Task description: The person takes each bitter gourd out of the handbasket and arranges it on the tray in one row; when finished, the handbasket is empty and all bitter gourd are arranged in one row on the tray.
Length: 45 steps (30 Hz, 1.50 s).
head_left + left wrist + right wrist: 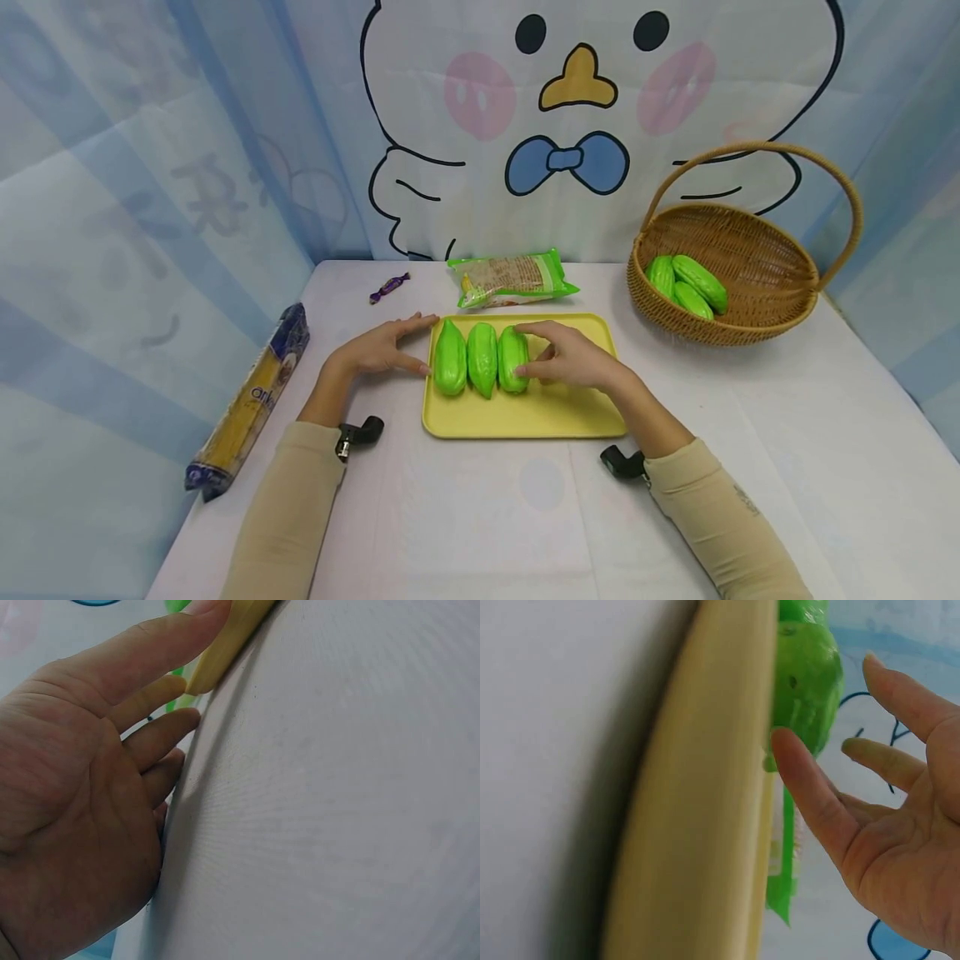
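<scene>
Three glossy green gourd-like vegetables lie side by side on a yellow tray (525, 421): a left gourd (451, 358), a middle gourd (482, 358) and a right gourd (512, 358). At the tray's left edge is my left hand (381, 346), thumb and forefinger spread apart; in the left wrist view its palm (67, 795) holds nothing. My right hand (566, 354) reaches over the tray, its thumb and forefinger spread beside the right gourd. In the right wrist view, the thumb tip overlaps the green gourd (806, 686), while the other fingers stand off it.
A wicker basket (750, 321) at the back right holds several similar green gourds (699, 283). Behind the tray lie a green-edged food packet (513, 279) and a small purple wrapped candy (390, 287). A long yellow-and-blue packet (251, 400) lies along the left table edge.
</scene>
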Available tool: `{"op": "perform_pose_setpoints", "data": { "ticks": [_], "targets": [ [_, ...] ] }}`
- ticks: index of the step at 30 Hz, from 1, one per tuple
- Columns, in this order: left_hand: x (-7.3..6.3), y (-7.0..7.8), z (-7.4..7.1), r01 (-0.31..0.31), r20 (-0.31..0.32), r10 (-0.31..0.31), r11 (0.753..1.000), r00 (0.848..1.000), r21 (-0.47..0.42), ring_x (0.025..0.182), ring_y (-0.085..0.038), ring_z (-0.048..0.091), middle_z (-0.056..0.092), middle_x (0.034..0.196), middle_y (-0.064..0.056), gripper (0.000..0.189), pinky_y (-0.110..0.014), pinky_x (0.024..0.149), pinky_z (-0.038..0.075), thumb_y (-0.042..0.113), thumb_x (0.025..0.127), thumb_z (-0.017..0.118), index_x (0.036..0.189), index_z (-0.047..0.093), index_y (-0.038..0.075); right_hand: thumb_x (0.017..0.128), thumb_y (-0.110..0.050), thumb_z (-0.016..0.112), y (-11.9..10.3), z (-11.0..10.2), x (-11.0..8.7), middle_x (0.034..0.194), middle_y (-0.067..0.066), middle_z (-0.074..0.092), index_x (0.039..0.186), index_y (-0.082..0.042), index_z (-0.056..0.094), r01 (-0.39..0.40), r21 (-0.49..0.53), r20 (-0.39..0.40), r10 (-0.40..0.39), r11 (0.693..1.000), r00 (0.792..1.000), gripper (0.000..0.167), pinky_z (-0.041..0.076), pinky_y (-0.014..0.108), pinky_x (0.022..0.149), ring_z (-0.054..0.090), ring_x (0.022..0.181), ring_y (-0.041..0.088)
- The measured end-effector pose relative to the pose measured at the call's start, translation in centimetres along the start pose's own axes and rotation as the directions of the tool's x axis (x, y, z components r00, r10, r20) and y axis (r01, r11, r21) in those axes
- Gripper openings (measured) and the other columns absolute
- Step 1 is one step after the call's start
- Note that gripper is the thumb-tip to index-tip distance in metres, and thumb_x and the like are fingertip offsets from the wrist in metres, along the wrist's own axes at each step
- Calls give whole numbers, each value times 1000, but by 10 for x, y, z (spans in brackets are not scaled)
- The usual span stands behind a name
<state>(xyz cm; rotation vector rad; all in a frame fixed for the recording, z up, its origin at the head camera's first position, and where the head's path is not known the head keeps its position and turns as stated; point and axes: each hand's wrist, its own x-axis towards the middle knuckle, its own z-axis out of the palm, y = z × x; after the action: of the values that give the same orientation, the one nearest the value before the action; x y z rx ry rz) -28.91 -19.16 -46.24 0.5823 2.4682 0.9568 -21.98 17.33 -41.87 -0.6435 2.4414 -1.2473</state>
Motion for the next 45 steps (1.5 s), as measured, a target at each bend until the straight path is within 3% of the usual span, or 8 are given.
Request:
{"op": "perform_pose_setpoints", "data": {
  "ticks": [4, 10, 17, 22, 26, 30, 41, 45],
  "targets": [
    [0, 0, 0, -6, 1, 6, 1000, 1000, 5, 163, -36, 6, 13, 176, -7, 104, -67, 129, 3, 53, 76, 90, 163, 35, 37, 97, -28, 76, -3, -12, -4, 160, 12, 45, 157, -16, 47, 92, -63, -139, -100, 994, 985, 68, 63, 43, 81, 71, 106, 26],
    [-2, 2, 0, -33, -1, 33, 999, 999, 14, 163, -34, 9, 15, 175, -10, 103, -65, 129, 6, 49, 78, 90, 164, 35, 33, 101, -20, 71, -3, -35, -12, 154, 10, 50, 154, -16, 52, 212, -119, -295, -238, 970, 925, 57, 59, 47, 92, 69, 114, 29],
    [-3, 3, 0, -37, 1, 37, 999, 999, 18, 163, -34, 9, 15, 175, -10, 103, -64, 130, 6, 49, 78, 90, 164, 35, 33, 100, -10, 70, -4, -62, -27, 156, 11, 49, 158, -20, 46, 243, -132, -452, -277, 961, 848, 64, 54, 17, 92, 66, 117, 33],
    [-2, 3, 0, -31, 0, 31, 999, 1000, 23, 163, -33, 9, 14, 175, -9, 103, -65, 130, 6, 50, 78, 89, 164, 34, 34, 97, 0, 70, -1, -83, -38, 152, 12, 49, 156, -16, 49, 254, -140, -582, -287, 957, 760, 65, 50, 8, 91, 63, 117, 16],
    [-1, 3, 0, -26, 0, 26, 999, 1000, 21, 163, -31, 9, 15, 175, -7, 102, -63, 130, 7, 50, 78, 89, 163, 35, 36, 96, 3, 70, 4, -102, -45, 149, 16, 49, 154, -10, 52, 234, -169, -635, -287, 957, 717, 62, 48, 6, 91, 57, 112, -1],
    [-1, 2, 0, -27, 0, 27, 999, 1000, 28, 163, -31, 9, 15, 175, -7, 101, -62, 131, 7, 49, 79, 89, 163, 35, 35, 98, -5, 71, 12, -122, -50, 151, 14, 50, 154, -14, 52, 150, -203, -652, -248, 968, 717, 60, 47, 9, 92, 56, 114, -2],
    [-2, 5, -1, -30, 3, 30, 999, 1000, 28, 163, -32, 9, 14, 176, -8, 103, -63, 130, 7, 50, 78, 89, 164, 34, 34, 104, -34, 65, 28, -164, -64, 158, 12, 45, 158, -25, 47, -63, -235, -621, -100, 970, 778, 58, 45, 15, 92, 54, 130, 37],
    [-3, 4, 0, -31, 4, 31, 999, 999, 21, 163, -32, 9, 14, 175, -9, 103, -62, 130, 7, 48, 79, 90, 164, 34, 34, 105, -38, 61, 38, -173, -64, 160, 16, 42, 160, -22, 45, -109, -237, -591, -54, 965, 805, 59, 48, 32, 97, 52, 133, 41]
  ]
}}
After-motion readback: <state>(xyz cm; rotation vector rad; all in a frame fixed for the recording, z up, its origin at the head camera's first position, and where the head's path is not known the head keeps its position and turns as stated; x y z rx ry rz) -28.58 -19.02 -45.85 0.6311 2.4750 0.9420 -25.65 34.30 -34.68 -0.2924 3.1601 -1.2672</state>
